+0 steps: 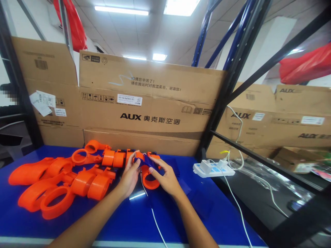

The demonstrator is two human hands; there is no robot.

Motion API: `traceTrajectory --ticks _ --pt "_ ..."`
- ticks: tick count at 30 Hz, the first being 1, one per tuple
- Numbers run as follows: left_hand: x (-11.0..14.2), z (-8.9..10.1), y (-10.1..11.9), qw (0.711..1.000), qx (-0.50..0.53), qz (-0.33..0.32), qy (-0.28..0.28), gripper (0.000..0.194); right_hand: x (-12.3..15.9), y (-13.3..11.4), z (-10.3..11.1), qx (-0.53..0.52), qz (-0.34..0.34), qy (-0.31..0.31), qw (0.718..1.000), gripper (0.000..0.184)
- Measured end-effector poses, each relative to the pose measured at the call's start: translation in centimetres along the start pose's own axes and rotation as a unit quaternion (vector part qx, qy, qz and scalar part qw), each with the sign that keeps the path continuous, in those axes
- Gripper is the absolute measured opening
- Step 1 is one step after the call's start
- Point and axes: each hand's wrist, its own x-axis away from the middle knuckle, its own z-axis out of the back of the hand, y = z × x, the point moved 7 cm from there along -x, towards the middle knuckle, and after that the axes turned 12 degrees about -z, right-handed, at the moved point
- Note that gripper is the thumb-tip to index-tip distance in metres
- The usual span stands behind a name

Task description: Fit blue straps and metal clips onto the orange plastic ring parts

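Both my hands meet above the blue tabletop at mid-frame. My left hand (129,176) has its thumb and fingers closed on the left side of an orange tape dispenser (150,182). From the right, my right hand (167,176) grips the same dispenser, thumb pressed near a dark blue piece (148,161). The dispenser's round ring hangs below my fingers. Whether the blue piece is fixed to it I cannot tell. Just behind my hands stand more orange dispensers (119,159), partly hidden by them.
Several orange tape dispensers (57,203) lie on the left of the blue table (108,224). A white power strip (214,169) with plugs sits at the right edge. A white cable (155,217) runs beneath my hands. Cardboard (150,103) walls the back; a dark rack post (219,100) stands right.
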Motion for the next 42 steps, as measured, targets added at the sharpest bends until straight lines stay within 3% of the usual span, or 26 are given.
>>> traceTrajectory --ticks 3,7,11,16,23,30,37,42 --pt "0.2 -0.7 0.4 0.999 0.002 -0.014 -0.028 0.051 0.2 0.4 -0.5 -0.013 -0.026 -0.027 0.999 0.053" --pt "0.6 -0.8 0.5 0.999 -0.021 -0.018 -0.040 0.053 0.6 0.2 -1.2 -0.011 -0.020 -0.064 0.998 0.049" --pt "0.5 -0.7 1.7 0.989 -0.106 -0.086 -0.048 0.058 0.8 -0.4 -0.4 0.106 0.022 0.003 0.994 0.059" --pt "0.1 -0.9 3.3 0.953 -0.242 -0.171 -0.067 0.049 1.2 -0.9 -0.4 0.270 0.092 0.044 0.957 0.058" --pt "-0.3 -0.7 3.6 0.922 -0.300 -0.228 -0.087 0.043 1.5 -0.8 -0.7 0.307 0.144 0.087 0.937 0.059" --pt "-0.5 -0.8 3.8 0.931 -0.281 -0.211 -0.096 0.041 1.5 -0.6 -0.9 0.318 0.141 0.089 0.933 0.061" --pt "-0.4 0.1 2.7 0.956 -0.239 -0.156 -0.066 0.053 1.2 -0.6 -0.1 0.245 0.088 0.099 0.960 0.068" --pt "-0.4 0.5 1.2 0.975 -0.191 -0.095 -0.060 0.051 0.1 1.1 1.0 0.006 -0.035 0.073 0.997 0.045"
